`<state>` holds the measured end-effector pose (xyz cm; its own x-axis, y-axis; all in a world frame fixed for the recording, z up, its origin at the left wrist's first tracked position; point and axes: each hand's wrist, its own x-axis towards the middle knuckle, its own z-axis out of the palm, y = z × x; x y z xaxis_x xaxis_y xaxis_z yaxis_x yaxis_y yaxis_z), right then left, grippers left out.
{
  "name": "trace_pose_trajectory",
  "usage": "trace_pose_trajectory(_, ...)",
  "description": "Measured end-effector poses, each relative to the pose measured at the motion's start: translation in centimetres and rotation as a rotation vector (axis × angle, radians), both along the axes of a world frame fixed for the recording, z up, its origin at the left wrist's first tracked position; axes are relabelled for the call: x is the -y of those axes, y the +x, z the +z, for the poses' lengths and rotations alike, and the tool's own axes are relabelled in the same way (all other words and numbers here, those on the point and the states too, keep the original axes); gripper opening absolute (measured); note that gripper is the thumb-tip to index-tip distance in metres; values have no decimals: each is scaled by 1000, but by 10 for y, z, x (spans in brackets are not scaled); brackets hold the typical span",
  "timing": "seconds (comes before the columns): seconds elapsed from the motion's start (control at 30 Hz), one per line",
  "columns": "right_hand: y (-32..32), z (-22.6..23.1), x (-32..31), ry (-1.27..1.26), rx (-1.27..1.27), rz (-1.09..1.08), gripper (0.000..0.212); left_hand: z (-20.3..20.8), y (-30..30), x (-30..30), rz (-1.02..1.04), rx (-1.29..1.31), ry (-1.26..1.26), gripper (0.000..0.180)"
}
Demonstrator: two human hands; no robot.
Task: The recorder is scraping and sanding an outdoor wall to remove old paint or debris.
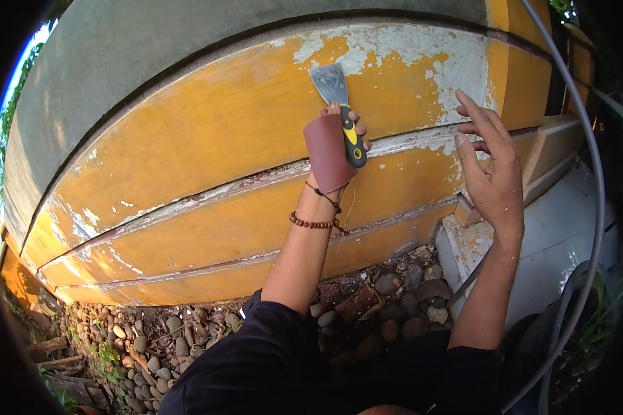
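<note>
My left hand (360,128) is closed around the black-and-yellow handle of a paint scraper (331,84). The scraper's broad metal blade points up, over the yellow painted wall (249,111), beneath a patch of bared pale grey surface; whether it touches the wall I cannot tell. A curved reddish-brown sheet (325,149), probably sandpaper, lies against the same hand and hides much of it. My right hand (493,162) is raised near the wall's right end, fingers bent and apart, with nothing in it. Flaked paint surrounds the area between the two hands.
Horizontal grooves and ledges (208,197) cross the wall, with a grey band (152,62) above. Rounded stones (180,346) cover the ground at its foot. A pale block (554,221) stands at the right, and a grey hose (597,173) curves down the right side.
</note>
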<state>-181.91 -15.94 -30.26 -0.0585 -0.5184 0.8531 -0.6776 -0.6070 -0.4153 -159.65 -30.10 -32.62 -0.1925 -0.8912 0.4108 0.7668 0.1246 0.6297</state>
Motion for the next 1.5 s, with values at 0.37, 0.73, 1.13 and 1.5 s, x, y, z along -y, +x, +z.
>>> trace_pose_trajectory(0.37, -9, -2, -3, 15, 35, 11, 57, -32, 6, -4, 112, 88, 50, 18)
trace_pose_trajectory(0.73, -9, -15, 21, 13, 28, 12, 54, -64, -11, -8, -4, 6, 157, 27)
trace_pose_trajectory(1.13, 37, -53, 74, 187, -193, -1, 52, -31, -69, 25, -63, -58, 20, 44)
trace_pose_trajectory(1.5, 60, -34, 136, 72, -333, -104, 63, -27, 1, 48, 309, 575, -255, 45)
